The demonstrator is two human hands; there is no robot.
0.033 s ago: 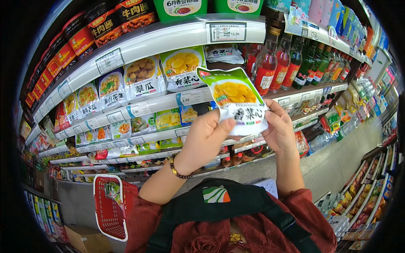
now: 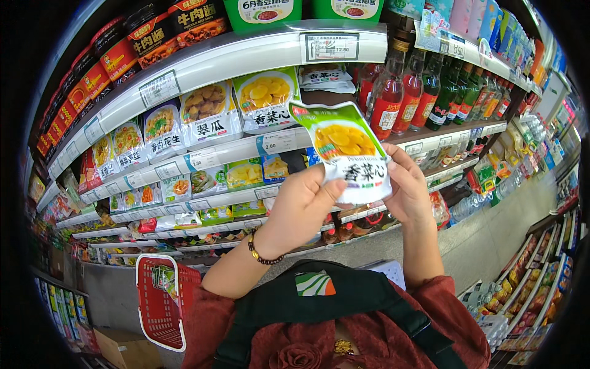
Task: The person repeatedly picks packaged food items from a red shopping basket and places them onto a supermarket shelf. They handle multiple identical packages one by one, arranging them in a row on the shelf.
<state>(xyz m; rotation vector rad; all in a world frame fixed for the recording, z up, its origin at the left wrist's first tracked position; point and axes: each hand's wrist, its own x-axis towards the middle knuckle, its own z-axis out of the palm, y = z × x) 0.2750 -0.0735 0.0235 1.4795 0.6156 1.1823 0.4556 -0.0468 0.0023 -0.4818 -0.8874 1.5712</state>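
Between my two hands is a green and white pouch of pickled lettuce [image 2: 345,144], its front with yellow slices facing me, tilted with its top leaning left. My left hand [image 2: 310,200] pinches the lower left edge, the thumb lying over the front. Gripping the lower right edge is my right hand [image 2: 405,184], whose fingers are partly behind the pouch. Just beyond, a matching pouch [image 2: 265,98] stands on the shelf, beside a pouch with brown pickle pieces [image 2: 209,114]. A flat white packet [image 2: 324,79] lies to their right.
Glass bottles with red liquid [image 2: 388,92] and green bottles [image 2: 455,92] line the shelf at right. Jars in dark and red wrapping [image 2: 150,40] stand on the upper shelf. At lower left is a red shopping basket [image 2: 161,313] with packets inside, near a cardboard box [image 2: 126,349].
The pouch has shifted slightly down and tilted a little in my hands. My left hand has moved slightly right with it; both hands keep their hold.
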